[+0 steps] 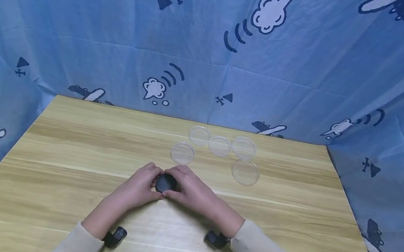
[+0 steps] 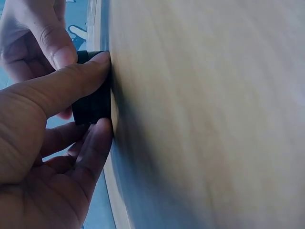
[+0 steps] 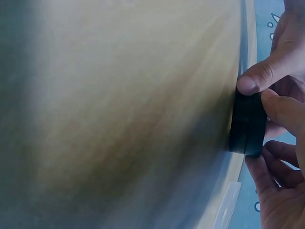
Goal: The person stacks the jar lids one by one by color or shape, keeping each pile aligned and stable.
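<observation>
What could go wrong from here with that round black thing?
The left hand and right hand pinch the round black thing with their fingers, so it might slip. The right hand is close to the nearest clear disc and could nudge it. The clear discs barely stand out against the wooden table, so one might be overlooked.

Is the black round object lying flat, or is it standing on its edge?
Flat: in the head view, the black round object shows its round top facing upward, between the left hand and right hand.
</observation>
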